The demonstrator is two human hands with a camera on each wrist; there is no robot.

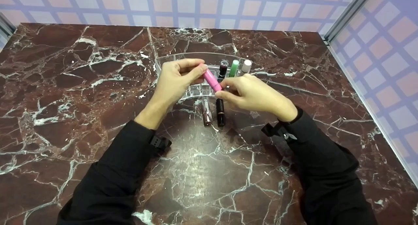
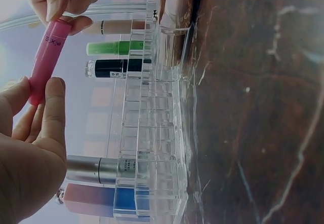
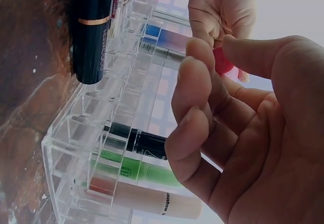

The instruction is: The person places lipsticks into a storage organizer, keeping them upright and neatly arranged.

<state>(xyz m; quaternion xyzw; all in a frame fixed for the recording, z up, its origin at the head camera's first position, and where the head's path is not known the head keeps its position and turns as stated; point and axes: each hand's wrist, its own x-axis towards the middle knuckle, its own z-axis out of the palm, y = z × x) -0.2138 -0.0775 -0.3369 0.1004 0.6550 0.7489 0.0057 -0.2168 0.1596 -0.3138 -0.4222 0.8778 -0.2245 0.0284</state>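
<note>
A pink lipstick tube (image 1: 211,80) is held aslant above a clear acrylic organizer (image 1: 196,91). My left hand (image 1: 178,76) pinches its upper left end between thumb and fingers. At the lower right end, my right hand (image 1: 253,92) pinches the tube with thumb and index finger. Dark lettering shows on the pink tube (image 2: 49,57) in the left wrist view. In the right wrist view, the fingers of my right hand (image 3: 243,127) hide most of it, leaving a bright pink end (image 3: 223,62) in sight.
The organizer holds a black tube (image 1: 223,68), a green tube (image 1: 234,68) and a white-capped tube (image 1: 247,66) at right; a silver tube (image 2: 96,170) and a pink-blue tube (image 2: 91,200) at left. Before it lie a rose-gold tube (image 1: 207,114) and a black lipstick (image 1: 221,113) on the marbled table.
</note>
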